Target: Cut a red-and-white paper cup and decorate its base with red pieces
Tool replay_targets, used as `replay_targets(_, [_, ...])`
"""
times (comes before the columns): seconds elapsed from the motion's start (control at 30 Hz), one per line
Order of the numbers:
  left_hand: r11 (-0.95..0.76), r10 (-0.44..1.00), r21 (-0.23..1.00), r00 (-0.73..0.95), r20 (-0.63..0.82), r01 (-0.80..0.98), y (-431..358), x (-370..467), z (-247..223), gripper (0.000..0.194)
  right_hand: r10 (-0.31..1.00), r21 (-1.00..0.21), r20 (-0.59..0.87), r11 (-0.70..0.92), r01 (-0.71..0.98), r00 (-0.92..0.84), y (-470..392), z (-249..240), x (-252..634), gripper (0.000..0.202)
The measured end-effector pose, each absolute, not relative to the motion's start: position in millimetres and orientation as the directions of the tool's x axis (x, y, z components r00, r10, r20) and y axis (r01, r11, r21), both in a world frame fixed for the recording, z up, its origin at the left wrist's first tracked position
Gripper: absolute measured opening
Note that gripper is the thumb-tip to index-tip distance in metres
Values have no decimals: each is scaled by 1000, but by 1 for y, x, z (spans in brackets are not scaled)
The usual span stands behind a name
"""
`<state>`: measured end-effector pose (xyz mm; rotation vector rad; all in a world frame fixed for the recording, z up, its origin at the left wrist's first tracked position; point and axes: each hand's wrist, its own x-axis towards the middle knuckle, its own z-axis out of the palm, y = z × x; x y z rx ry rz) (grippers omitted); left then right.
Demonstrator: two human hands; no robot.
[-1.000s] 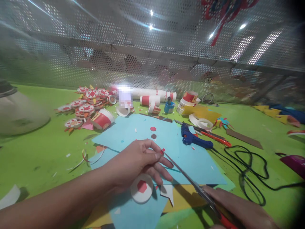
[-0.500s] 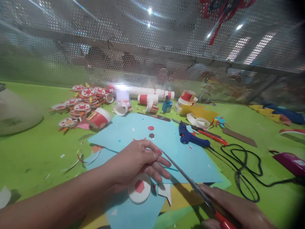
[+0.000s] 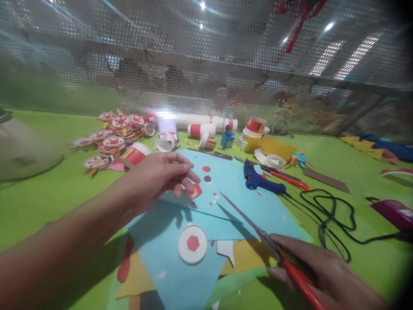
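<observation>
Over the blue paper (image 3: 226, 215), my left hand (image 3: 166, 176) hovers with its fingers apart and bent, holding nothing that shows. Beside its fingertips a red piece (image 3: 195, 190) lies on the paper. My right hand (image 3: 319, 267) grips the red-handled scissors (image 3: 267, 239), whose closed-looking blades point up and left toward tiny red and white scraps (image 3: 214, 199). Nearer to me lies a white disc (image 3: 187, 257) with a red hexagon at its middle. A red hexagon (image 3: 206, 168) and a dark hexagon (image 3: 207, 178) rest behind the scraps.
A blue glue gun (image 3: 264, 184) with a looping black cord lies at the right. Decorated discs (image 3: 112, 142) are piled at the back left, near a paper cup (image 3: 139, 150). A blue bottle (image 3: 227, 139) and stacked cups (image 3: 254, 127) stand at the back.
My left hand has moved left and away from the scissors. The red piece and small scraps now show on the blue paper. My right hand still holds the scissors.
</observation>
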<state>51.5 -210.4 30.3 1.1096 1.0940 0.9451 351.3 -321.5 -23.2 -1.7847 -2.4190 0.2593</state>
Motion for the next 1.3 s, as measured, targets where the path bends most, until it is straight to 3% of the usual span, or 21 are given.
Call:
replay_targets(0.23, [175,968,980,168,-189,94,-203,37,18,11,953,-126,52,304,944,-299,-316,-17,347,43])
replay_targets(0.37, [141,955,959,222,-198,247,-200,37,10,12,949,-152,30,314,937,-314,-317,-14,349,39])
replay_targets(0.5, [164,956,963,208,-209,216,-199,37,9,9,955,-195,-23,284,939,-294,-321,-15,356,38])
replay_targets(0.7, [146,971,980,168,-167,135,-191,31,4,8,983,-240,-124,105,965,-138,-322,-21,369,50])
replay_targets(0.9, [84,988,964,106,-114,253,-177,16,-4,10,989,-276,-146,-29,961,-12,-315,-22,368,63])
replay_targets(1.13, [-57,989,798,144,-37,600,-167,-8,-3,24,998,-407,-52,6,913,-29,-298,-8,337,46])
replay_targets(1.3, [-116,985,658,170,-17,744,-162,-22,-5,25,990,-347,103,125,930,-95,-285,13,317,42])
